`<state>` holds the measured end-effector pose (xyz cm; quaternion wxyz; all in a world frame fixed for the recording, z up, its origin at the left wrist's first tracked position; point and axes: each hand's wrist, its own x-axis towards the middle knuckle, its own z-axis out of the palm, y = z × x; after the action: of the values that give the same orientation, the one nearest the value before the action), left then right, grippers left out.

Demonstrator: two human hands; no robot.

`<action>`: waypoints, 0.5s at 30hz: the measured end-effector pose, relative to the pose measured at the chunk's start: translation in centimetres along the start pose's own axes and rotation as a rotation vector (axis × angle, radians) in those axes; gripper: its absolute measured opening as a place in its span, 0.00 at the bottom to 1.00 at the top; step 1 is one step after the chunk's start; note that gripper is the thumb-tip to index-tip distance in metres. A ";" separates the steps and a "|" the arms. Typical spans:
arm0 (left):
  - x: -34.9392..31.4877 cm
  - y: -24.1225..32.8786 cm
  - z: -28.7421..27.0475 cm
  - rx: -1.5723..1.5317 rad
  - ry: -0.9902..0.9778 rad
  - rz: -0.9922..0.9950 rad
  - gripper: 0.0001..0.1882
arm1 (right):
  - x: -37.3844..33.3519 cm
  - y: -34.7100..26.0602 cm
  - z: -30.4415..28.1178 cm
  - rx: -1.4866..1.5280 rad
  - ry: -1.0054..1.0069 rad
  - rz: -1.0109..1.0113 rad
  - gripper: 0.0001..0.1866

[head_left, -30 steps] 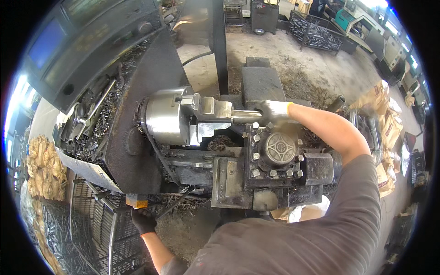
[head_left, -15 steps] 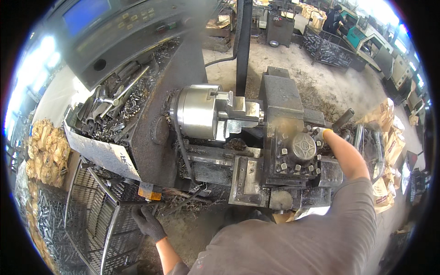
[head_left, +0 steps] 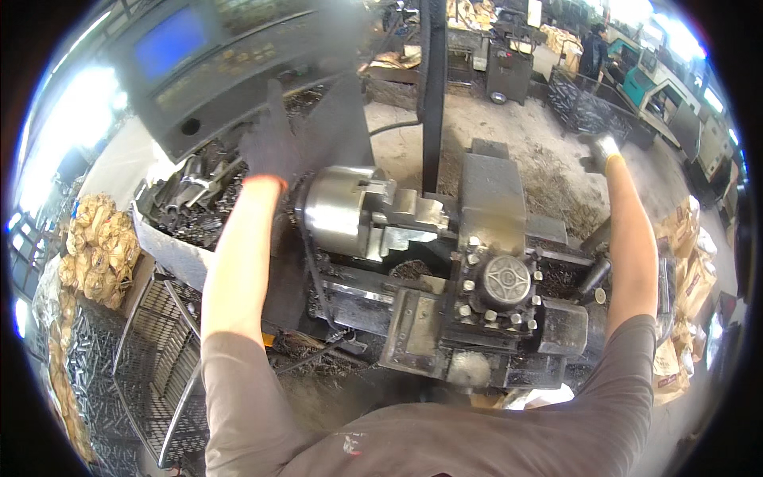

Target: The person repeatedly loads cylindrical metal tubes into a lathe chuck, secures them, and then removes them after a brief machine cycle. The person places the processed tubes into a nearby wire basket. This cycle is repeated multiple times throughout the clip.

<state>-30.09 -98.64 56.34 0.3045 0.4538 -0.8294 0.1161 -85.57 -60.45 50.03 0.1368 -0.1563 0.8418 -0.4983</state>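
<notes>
My left hand (head_left: 274, 147), in a dark glove with an orange cuff, is raised in front of the lathe's control panel (head_left: 230, 87). Motion smears it; one finger seems to point up, and whether it holds anything is unclear. Beside it is the silver lathe chuck (head_left: 338, 211), its stepped jaws around a metal workpiece I cannot make out clearly. My right hand (head_left: 602, 153), in a dark and pale glove, hangs beyond the tool post (head_left: 507, 282), touching nothing visible. Its blurred fingers look spread apart.
A tray of dark metal chips and tools (head_left: 195, 191) sits left of the chuck. Below it stands a perforated basket (head_left: 163, 342). Brown sacks (head_left: 99, 246) lie at far left, more paper bags (head_left: 683, 278) at right. Across the floor, a person (head_left: 594, 52) stands near green machines.
My left hand has risen from beside the basket to the control panel. My right hand has left the tool post and moved up and away to the right. The view has shifted slightly.
</notes>
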 end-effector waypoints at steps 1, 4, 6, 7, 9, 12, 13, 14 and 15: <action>1.7 0.4 0.5 0.023 -0.071 -0.063 0.44 | -1.2 0.5 0.7 0.131 0.014 0.098 0.20; 4.9 0.8 1.9 0.112 -0.171 -0.074 0.47 | -4.5 1.8 1.0 0.199 -0.122 0.112 0.22; 5.3 0.7 2.2 0.188 -0.117 -0.034 0.46 | -6.8 1.3 0.9 -0.018 -0.157 -0.060 0.24; 4.7 0.8 1.9 0.229 -0.046 -0.015 0.46 | -8.3 0.7 1.0 -0.053 -0.185 -0.140 0.24; 1.8 0.7 0.6 0.272 0.043 0.086 0.42 | -12.8 -1.1 1.9 -0.109 -0.279 -0.336 0.24; -7.2 0.2 -1.8 0.123 0.089 0.243 0.32 | -22.3 -4.2 5.0 -0.108 -0.297 -0.539 0.21; -11.6 -0.7 -2.5 -0.020 0.062 0.220 0.27 | -26.0 -5.2 6.0 -0.095 -0.300 -0.651 0.19; -17.4 -1.8 -3.1 -0.211 0.069 0.264 0.21 | -29.6 -5.8 7.5 -0.050 -0.344 -0.650 0.17; -23.2 -3.6 -3.7 -0.342 0.002 0.265 0.19 | -33.2 -6.2 8.8 -0.006 -0.379 -0.651 0.16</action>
<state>-16.31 -83.11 44.77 0.3598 0.2826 -0.8891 0.0133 -51.08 -57.04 53.81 0.1241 -0.5054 0.7091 -0.4757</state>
